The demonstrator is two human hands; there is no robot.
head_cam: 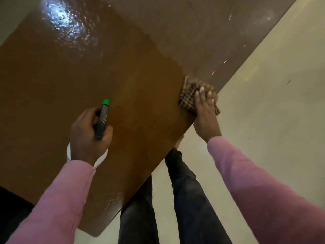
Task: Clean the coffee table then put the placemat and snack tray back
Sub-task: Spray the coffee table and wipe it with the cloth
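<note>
I count one table [52, 81], two hands, one bottle and one cloth. My left hand [88, 134] has its fingers curled tight round the bottle [102, 118] — its green cap [105, 102] sticks out beyond the thumb. My right hand [205, 118] lies flat with fingers straight, pressing the cloth [187, 101] under the fingertips at the table's edge.

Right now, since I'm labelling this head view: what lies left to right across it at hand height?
Left hand gripping the spray bottle → wet coffee table → cloth pressed under the right hand → floor.
</note>
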